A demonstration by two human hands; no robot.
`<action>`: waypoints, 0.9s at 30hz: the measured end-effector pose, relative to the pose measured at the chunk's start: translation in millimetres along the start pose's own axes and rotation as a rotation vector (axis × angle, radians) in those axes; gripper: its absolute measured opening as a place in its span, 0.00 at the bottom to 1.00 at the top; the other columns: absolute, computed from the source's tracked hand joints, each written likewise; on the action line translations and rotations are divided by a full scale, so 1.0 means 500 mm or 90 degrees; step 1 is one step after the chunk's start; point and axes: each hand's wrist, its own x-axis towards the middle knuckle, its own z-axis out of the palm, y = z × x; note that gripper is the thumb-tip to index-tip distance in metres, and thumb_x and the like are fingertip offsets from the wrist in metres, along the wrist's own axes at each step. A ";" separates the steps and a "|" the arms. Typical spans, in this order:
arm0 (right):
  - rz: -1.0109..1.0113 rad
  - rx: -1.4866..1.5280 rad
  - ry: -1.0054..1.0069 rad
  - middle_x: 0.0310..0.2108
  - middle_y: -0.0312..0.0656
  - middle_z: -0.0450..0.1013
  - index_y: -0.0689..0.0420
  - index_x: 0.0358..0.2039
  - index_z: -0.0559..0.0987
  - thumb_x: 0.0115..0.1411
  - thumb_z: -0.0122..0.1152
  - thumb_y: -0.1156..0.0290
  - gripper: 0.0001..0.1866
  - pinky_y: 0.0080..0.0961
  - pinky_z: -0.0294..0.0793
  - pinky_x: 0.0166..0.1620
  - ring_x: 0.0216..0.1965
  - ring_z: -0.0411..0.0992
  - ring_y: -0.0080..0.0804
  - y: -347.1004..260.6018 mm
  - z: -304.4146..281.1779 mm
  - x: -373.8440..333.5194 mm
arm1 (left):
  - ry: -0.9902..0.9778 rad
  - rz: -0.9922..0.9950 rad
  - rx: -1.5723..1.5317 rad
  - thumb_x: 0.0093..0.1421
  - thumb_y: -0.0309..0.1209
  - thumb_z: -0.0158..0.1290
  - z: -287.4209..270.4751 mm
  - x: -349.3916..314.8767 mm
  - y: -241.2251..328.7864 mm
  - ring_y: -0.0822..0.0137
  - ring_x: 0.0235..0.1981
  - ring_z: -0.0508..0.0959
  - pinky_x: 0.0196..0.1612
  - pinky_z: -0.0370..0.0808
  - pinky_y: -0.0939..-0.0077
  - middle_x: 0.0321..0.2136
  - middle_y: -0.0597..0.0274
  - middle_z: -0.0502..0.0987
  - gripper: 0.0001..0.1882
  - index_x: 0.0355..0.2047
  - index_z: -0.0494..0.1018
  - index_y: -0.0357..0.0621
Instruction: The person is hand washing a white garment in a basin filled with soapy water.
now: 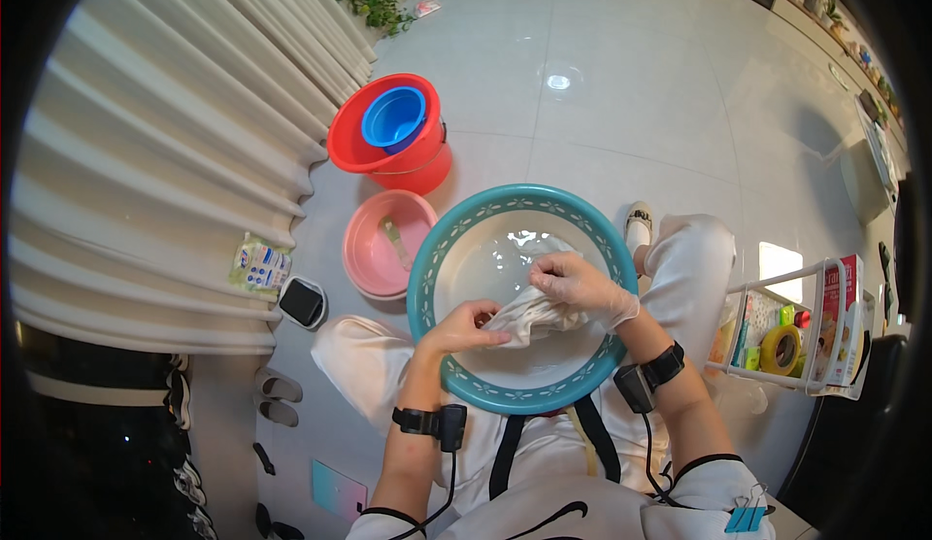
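A wide basin [522, 406] with a teal patterned rim and white inside stands between my legs, with water in it. Over the water, a wet white cloth [532, 320] is bunched between my hands. My left hand [464, 327] is closed on the cloth's left end, thumb on the near side. At its upper right part, my right hand [577, 286] pinches the cloth with fingertips drawn together. A thin see-through glove seems to cover the right hand, loose at the wrist. Folds hide the cloth's full shape and kind.
Beyond the basin's left side stand a pink basin [361, 249] with a pale green object inside and a red bucket [435, 166] holding a blue bowl [395, 119]. A white rack [777, 380] with tape and bottles is at right. Left, a curtain [175, 151] hangs beside a wipes pack [260, 264].
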 end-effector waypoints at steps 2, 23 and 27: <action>-0.051 0.032 0.010 0.25 0.27 0.65 0.59 0.31 0.75 0.64 0.53 0.66 0.10 0.15 0.63 0.31 0.28 0.61 0.14 -0.004 0.007 0.000 | -0.045 -0.014 -0.016 0.47 0.33 0.67 0.000 0.001 -0.004 0.77 0.31 0.73 0.36 0.70 0.82 0.33 0.67 0.76 0.22 0.41 0.74 0.37; 0.069 -0.070 0.298 0.31 0.46 0.76 0.63 0.45 0.77 0.51 0.63 0.61 0.23 0.27 0.72 0.42 0.34 0.74 0.33 0.062 -0.022 0.144 | 0.355 0.127 -0.594 0.59 0.22 0.50 -0.043 0.053 -0.078 0.60 0.52 0.72 0.55 0.70 0.68 0.52 0.55 0.71 0.26 0.58 0.61 0.41; -0.025 -0.443 0.308 0.43 0.48 0.73 0.56 0.53 0.72 0.51 0.63 0.59 0.29 0.36 0.71 0.47 0.43 0.72 0.39 0.160 0.036 0.180 | 0.541 -0.047 -0.421 0.60 0.24 0.47 0.008 0.111 -0.145 0.61 0.59 0.64 0.58 0.64 0.68 0.60 0.54 0.60 0.31 0.63 0.52 0.42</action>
